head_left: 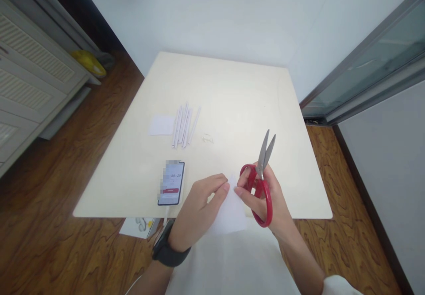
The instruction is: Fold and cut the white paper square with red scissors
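A white sheet of paper (229, 213) hangs at the front edge of the table between my hands. My left hand (201, 206), with a black watch on its wrist, pinches the sheet's upper left part between thumb and fingers. In my right hand (275, 199) are red-handled scissors (262, 160), their blades slightly apart and pointing away from me. The thumb and fingertips of that same hand also meet at the paper's upper right side. Further back lies a bunch of thin rolled paper sticks (182, 126), and a white paper square (161, 125) touches or nearly touches it.
Left of my hands a phone (171, 184) shows a timer, with a white cable at its lower end. Small pale scraps (207, 138) lie mid-table. The table (239, 91) stands against a white wall. Below its front left edge is a printed box (137, 227).
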### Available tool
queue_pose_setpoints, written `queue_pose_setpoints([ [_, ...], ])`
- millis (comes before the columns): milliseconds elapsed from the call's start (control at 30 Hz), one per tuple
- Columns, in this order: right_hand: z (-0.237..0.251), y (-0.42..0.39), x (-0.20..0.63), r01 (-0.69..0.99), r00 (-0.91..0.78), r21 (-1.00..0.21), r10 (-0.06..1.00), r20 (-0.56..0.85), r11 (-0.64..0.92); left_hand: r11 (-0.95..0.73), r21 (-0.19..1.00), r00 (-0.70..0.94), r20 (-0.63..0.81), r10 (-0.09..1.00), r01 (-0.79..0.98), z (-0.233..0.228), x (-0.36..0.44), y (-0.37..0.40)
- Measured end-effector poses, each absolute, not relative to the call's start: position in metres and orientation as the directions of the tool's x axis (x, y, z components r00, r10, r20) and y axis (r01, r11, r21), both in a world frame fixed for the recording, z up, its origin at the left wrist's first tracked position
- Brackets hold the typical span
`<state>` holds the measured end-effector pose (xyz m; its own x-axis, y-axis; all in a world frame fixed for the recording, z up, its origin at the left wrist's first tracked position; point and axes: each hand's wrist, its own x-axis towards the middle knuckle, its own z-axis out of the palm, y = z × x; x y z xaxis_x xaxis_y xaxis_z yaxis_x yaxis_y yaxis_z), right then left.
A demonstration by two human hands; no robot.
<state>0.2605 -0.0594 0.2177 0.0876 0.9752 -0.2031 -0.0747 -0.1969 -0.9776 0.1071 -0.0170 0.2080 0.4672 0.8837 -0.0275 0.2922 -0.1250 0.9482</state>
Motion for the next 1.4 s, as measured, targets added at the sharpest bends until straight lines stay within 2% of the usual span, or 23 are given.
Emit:
queue_pose_setpoints([
  [167, 0.214, -0.062, 0.261, -0.074, 0.080, -0.979, 0.977, -0.196, -0.190, 0.005, 0.972, 0.511, -0.128, 0.850, 0.237, 0.208, 0.110, -0.014],
  [333, 0.212, -0.066, 0.263, -0.063, 0.013, -0.973, 0.974, -0.225, -0.224, 0.128, 0.990, 0.512, -0.143, 0.847, 0.065, 0.207, 0.112, -0.012],
  [500, 0.209, -0.068, 0.263, -0.060, -0.001, -0.971, 0.973, -0.231, -0.231, 0.196, 0.981, 0.491, -0.174, 0.854, 0.006, 0.207, 0.114, -0.014],
  [700, 0.209, -0.066, 0.262, -0.092, 0.025, -0.964, 0.967, -0.254, -0.251, 0.146, 0.987, 0.507, -0.161, 0.846, 0.070, 0.204, 0.113, -0.014],
  [867, 0.207, -0.060, 0.265, -0.112, 0.174, -0.968, 0.954, -0.243, -0.226, 0.140, 0.951, 0.599, -0.284, 0.748, 0.276, 0.205, 0.109, -0.015],
  [967, 0.205, -0.060, 0.266, -0.124, 0.193, -0.970, 0.953, -0.232, -0.211, 0.135, 0.939, 0.611, -0.310, 0.728, 0.316, 0.206, 0.109, -0.015],
  [1167, 0.204, -0.064, 0.270, -0.149, 0.094, -0.961, 0.964, -0.249, -0.233, 0.205, 0.942, 0.517, -0.319, 0.794, 0.267, 0.203, 0.105, -0.010],
  [1400, 0.204, -0.068, 0.272, -0.143, 0.003, -0.942, 0.951, -0.308, -0.304, 0.211, 0.946, 0.475, -0.307, 0.825, 0.245, 0.202, 0.106, -0.009],
])
